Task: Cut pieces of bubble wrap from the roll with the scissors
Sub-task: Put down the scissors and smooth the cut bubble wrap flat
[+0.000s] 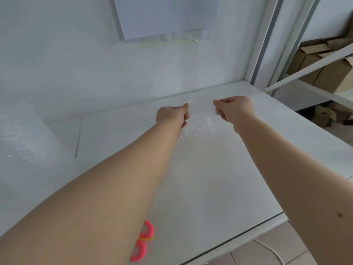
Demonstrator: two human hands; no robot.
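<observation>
Pink-handled scissors [143, 240] lie set down near the front of the counter [210, 178], blades hidden under the left forearm, which frees both hands. At mid-left the bubble wrap roll [21, 134] is a pale blur. Farther out, the left hand [172, 115] and right hand [234, 109], fingers curled, each pinch a clear bubble wrap piece [202, 122], apparently to spread it flat; its edges are hard to trace.

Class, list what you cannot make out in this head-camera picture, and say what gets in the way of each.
1. The scissors, head view: only the pink handles show; the left forearm covers the blades.
2. The bubble wrap piece pinched by the left hand and right hand: its clear edges fade into the white table.
3. The roll: blurred, cut off by the left edge.
</observation>
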